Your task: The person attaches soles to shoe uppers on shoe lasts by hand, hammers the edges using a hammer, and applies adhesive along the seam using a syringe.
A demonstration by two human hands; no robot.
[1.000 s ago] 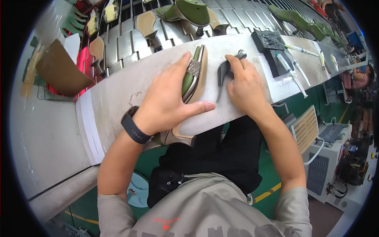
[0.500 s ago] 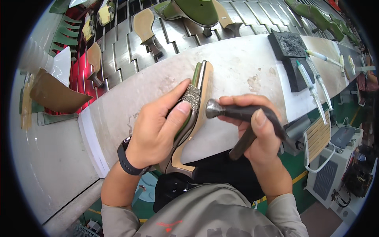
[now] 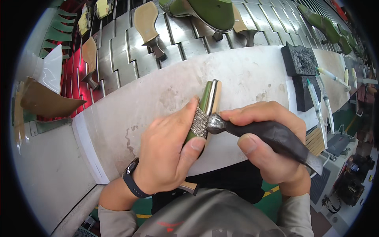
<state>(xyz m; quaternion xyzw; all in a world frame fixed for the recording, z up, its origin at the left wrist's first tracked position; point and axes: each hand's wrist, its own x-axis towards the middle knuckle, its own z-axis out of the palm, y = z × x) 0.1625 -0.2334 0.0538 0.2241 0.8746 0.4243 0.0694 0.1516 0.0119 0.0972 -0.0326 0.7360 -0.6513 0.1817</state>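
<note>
My left hand point(image 3: 169, 148) is wrapped round a green high-heeled shoe point(image 3: 204, 98) with a sparkly silver band over its front. A tan sole point(image 3: 217, 96) lies along the shoe's right side, and the heel end shows below my wrist. The shoe is tilted on its side, toe pointing away from me. My right hand point(image 3: 278, 154) grips a dark hammer point(image 3: 272, 138) by its head. The hammer's round shiny face touches or nearly touches the sole's edge beside the band. Its handle is hidden behind the hand.
A pale worktable point(image 3: 252, 75) lies under my hands. Beyond it runs a slatted metal conveyor point(image 3: 181, 35) carrying tan heeled soles point(image 3: 145, 23) and another green shoe point(image 3: 213, 14). Black blocks point(image 3: 299, 61) and several syringes point(image 3: 314, 96) sit at the right. A brown sheet point(image 3: 49, 100) is at the left.
The hammer has come against the sole's edge and turned, its handle passing out of sight. The shoe sits lower in view and is turned, with less sole showing.
</note>
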